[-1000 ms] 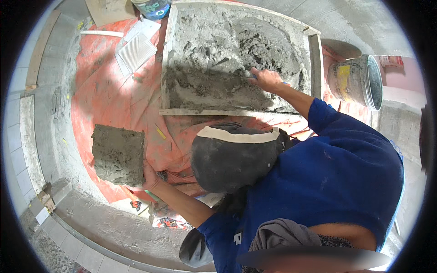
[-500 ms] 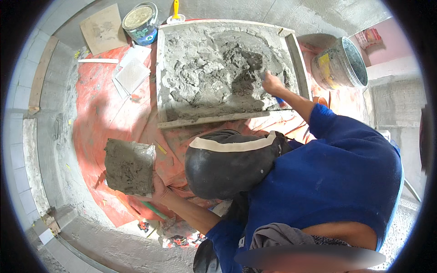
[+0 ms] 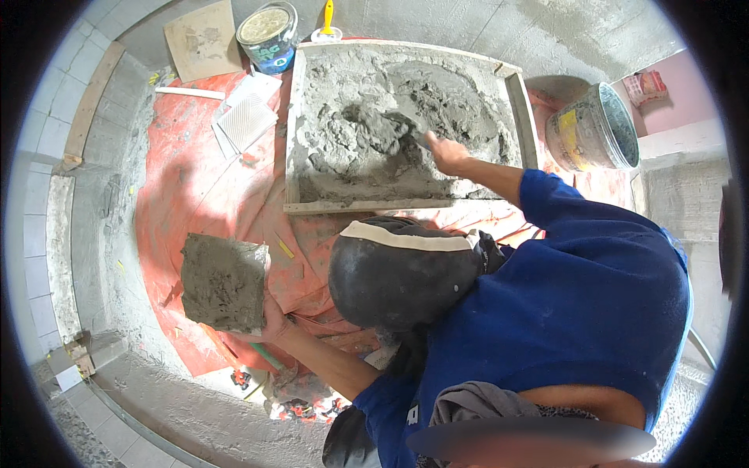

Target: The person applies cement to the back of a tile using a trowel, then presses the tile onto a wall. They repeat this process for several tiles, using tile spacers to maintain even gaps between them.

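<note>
My left hand [image 3: 273, 321] grips the right edge of a square tile [image 3: 225, 282] whose top face is coated with wet grey mortar. The tile is held over the red sheet, and most of the fingers are hidden beneath it. Up at the wide shallow wooden tray [image 3: 374, 207], my right hand [image 3: 448, 154] is closed round the handle of a trowel [image 3: 417, 129]. Its blade is in the grey mortar [image 3: 343, 144], partly buried and blurred by motion.
A dirty bucket [image 3: 591, 129] stands right of the tray. Left of it lie bare tiles [image 3: 247, 122] and a white strip [image 3: 189, 92]; a lidded tub [image 3: 267, 35] and a yellow-handled brush [image 3: 328, 17] stand behind. Red sheeting [image 3: 195, 175] covers the floor.
My right hand has moved left with the trowel, dragging through the mortar toward the tray's middle. The coated tile in my left hand has stayed nearly still. The whole view has shifted slightly.
</note>
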Available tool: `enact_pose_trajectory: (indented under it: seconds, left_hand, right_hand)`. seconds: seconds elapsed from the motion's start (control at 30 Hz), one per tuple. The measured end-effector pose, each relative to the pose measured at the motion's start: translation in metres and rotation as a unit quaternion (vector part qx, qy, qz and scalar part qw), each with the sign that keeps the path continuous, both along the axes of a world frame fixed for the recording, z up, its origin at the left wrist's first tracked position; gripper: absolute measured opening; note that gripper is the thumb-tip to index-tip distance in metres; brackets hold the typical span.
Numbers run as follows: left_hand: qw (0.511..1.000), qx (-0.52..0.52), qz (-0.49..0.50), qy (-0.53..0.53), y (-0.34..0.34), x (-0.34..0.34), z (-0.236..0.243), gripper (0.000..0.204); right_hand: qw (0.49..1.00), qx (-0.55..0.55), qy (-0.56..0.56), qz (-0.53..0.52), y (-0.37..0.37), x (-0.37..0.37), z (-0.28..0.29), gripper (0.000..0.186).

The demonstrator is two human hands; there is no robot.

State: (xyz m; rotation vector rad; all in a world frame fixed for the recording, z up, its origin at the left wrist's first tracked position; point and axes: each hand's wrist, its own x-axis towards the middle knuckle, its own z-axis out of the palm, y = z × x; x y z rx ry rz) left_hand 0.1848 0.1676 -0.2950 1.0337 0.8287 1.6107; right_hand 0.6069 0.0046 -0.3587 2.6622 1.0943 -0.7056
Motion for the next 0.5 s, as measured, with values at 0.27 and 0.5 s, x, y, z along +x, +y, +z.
enact_pose_trajectory:
  seconds: [0.27, 0.5]
  left_hand:
    - [0.881, 0.159, 0.154, 0.418, 0.000, -0.003, -0.006, 0.080]
    - [0.900, -0.159, -0.068, -0.399, 0.001, 0.000, -0.016, 0.067]
  right_hand:
    - [0.975, 0.178, 0.131, -0.013, -0.030, 0.024, 0.084, 0.044]
    - [0.968, 0.037, 0.217, -0.123, 0.054, 0.038, -0.009, 0.059]
